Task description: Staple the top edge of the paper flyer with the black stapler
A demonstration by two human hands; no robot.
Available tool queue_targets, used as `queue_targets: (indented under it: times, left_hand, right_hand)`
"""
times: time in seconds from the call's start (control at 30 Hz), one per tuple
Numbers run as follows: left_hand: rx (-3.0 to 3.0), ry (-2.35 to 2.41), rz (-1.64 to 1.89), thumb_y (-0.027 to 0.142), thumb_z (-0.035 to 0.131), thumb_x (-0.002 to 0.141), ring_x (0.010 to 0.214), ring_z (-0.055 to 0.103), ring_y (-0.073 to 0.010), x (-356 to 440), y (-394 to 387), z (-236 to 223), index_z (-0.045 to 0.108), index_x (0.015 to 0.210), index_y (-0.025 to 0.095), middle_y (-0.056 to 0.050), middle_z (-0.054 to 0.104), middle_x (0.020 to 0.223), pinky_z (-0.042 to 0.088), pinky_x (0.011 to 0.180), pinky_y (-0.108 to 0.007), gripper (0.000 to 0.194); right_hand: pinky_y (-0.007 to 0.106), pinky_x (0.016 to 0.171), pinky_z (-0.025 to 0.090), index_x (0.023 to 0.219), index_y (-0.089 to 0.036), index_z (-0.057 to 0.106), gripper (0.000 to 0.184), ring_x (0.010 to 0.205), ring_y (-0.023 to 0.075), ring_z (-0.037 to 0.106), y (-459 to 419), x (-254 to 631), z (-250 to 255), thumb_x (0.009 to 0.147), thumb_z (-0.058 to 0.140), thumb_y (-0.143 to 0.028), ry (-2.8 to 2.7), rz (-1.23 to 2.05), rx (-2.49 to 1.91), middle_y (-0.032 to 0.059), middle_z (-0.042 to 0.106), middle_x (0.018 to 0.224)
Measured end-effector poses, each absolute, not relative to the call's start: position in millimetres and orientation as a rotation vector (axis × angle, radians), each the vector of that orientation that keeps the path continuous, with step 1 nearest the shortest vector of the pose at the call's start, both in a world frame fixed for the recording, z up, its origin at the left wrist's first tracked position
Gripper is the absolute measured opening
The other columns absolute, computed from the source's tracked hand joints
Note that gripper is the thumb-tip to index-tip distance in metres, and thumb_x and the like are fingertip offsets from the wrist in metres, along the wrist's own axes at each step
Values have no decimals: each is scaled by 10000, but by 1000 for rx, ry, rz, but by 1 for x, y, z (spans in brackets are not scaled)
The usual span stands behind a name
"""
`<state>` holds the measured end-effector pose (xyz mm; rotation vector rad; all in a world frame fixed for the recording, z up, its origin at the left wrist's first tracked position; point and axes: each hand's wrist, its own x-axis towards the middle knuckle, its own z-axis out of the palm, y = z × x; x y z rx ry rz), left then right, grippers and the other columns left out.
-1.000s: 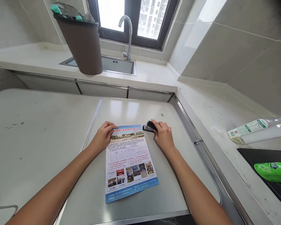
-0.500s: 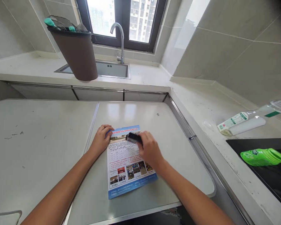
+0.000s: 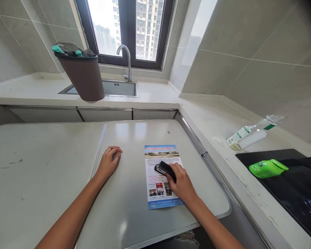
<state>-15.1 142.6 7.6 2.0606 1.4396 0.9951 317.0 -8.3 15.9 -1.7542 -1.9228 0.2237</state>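
A printed flyer (image 3: 159, 162) with a blue top and bottom band lies flat on the white table (image 3: 129, 211). My right hand (image 3: 182, 185) rests on the flyer's lower right part and grips a small black stapler (image 3: 163, 168), which lies on the sheet's middle. My left hand (image 3: 109, 162) sits on the bare table to the left of the flyer, fingers curled loosely with nothing in them, apart from the paper.
A brown bin (image 3: 80, 74) stands on the counter by the sink (image 3: 111, 88) and tap (image 3: 125, 60). On the right counter lie a clear bottle (image 3: 248, 135), a green packet (image 3: 268, 167) and a black hob (image 3: 287, 180). A metal rail edges the table's right side.
The flyer has slid right, away from my left hand, which no longer touches it. My right hand has brought the stapler from the flyer's top edge down onto its middle.
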Motion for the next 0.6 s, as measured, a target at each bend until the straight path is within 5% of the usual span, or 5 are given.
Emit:
queue_targets:
  times: [0.3, 0.6]
  left_hand:
    - [2148, 1486, 1081, 318, 490, 947, 1078, 641, -244, -28, 146, 8, 707, 945, 233, -73, 640, 1131, 502, 987, -398, 233]
    - [2438, 1959, 596, 476, 368, 944, 1286, 548, -358, -194, 155, -11, 647, 1246, 182, -181, 612, 1350, 421, 1072, -562, 506]
  right_hand:
    - [411, 884, 482, 1237, -216, 553, 299, 1093, 283, 596, -8, 345, 4, 939, 529, -212, -1860, 133, -1774, 103, 643, 1153]
    - [430, 970, 482, 1280, -225, 563, 325, 1180, 272, 584, -1, 363, 10, 959, 519, -252, -1978, 262, -1695, 106, 644, 1239]
